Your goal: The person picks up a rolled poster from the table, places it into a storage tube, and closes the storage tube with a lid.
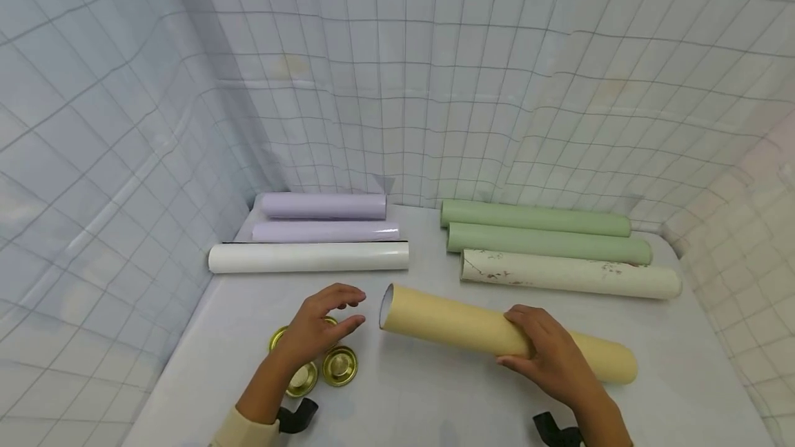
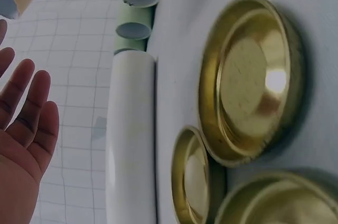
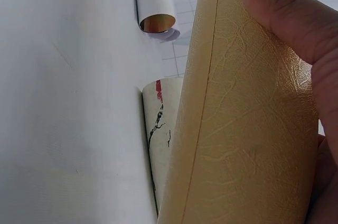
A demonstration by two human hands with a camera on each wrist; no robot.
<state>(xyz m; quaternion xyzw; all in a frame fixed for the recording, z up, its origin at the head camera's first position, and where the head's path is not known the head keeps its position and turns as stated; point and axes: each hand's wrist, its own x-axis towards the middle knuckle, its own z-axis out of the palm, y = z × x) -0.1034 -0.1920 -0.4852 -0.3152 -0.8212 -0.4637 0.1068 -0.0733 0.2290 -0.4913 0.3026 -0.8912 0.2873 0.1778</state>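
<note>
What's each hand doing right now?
Left hand: open, holding nothing.
Right hand: closed, holding the yellow roll.

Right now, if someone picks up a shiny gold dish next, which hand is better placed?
Probably the left: the left hand holds nothing and is close to the gold dishes. The right hand grips the embossed yellow roll, farther from them.

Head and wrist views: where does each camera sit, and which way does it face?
Head: on the head, facing forward and down at the table; left hand and right hand show.
Left wrist: worn there, facing gold dishes and white roll; left hand partly shows.
Right wrist: worn there, facing the yellow roll; right hand partly shows.
Head and right wrist share the yellow roll.
</note>
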